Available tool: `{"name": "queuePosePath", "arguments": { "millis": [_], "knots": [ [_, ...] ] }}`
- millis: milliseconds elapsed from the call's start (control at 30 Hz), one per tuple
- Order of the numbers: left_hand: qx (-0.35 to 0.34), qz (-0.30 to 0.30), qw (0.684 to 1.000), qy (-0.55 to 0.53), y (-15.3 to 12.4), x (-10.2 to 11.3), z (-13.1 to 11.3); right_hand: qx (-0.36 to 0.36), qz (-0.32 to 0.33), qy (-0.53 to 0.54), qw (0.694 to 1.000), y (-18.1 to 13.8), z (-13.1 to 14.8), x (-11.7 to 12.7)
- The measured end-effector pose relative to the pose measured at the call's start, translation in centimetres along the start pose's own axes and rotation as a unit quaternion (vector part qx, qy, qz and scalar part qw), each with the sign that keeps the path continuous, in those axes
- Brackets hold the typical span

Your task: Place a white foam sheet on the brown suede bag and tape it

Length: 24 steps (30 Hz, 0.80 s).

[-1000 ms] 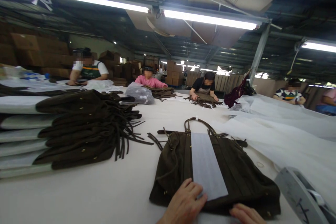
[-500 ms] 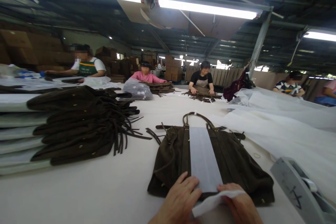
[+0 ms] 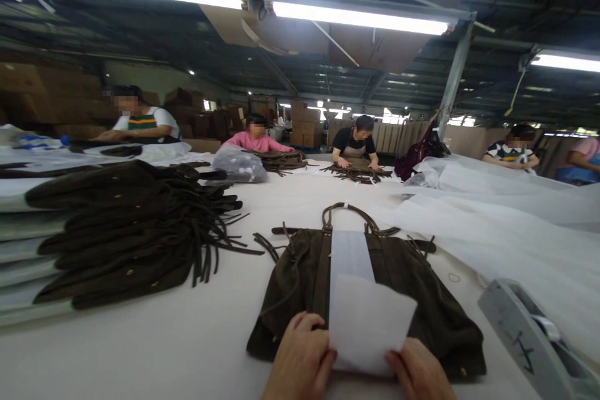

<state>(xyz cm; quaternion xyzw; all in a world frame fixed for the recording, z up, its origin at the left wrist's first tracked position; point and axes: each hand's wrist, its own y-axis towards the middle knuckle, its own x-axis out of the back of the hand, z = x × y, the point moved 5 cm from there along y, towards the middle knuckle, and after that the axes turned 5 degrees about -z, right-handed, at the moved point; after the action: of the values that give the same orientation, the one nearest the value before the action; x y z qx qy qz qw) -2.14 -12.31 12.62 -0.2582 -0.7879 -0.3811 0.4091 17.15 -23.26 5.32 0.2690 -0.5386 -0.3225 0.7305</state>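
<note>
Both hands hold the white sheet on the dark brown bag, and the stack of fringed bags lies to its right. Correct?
Not quite. The head view shows the stack of fringed bags to the left of the dark brown bag, not the right. The rest holds: the left hand and the right hand hold the white sheet on that bag.

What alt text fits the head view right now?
Two bare hands, left hand and right hand, hold the near end of a long white paper-like strip folded up over a flat dark brown suede handbag on a white table. A stack of similar dark brown fringed bags lies to the left; other people work at the far side.
</note>
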Motion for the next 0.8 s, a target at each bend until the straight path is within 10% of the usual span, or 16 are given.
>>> {"name": "queuePosePath", "arguments": {
  "millis": [267, 800],
  "knots": [
    [0.090, -0.022, 0.992, 0.091, 1.4, -1.6, 0.4, -0.143, 0.109, 0.042, 0.983, 1.7, 0.1, -1.5],
    [0.072, 0.025, 0.987, 0.142, 1.6, -2.9, 0.8, -0.056, 0.091, -0.008, 0.994, 2.7, 0.5, -2.4]
  ]
}}
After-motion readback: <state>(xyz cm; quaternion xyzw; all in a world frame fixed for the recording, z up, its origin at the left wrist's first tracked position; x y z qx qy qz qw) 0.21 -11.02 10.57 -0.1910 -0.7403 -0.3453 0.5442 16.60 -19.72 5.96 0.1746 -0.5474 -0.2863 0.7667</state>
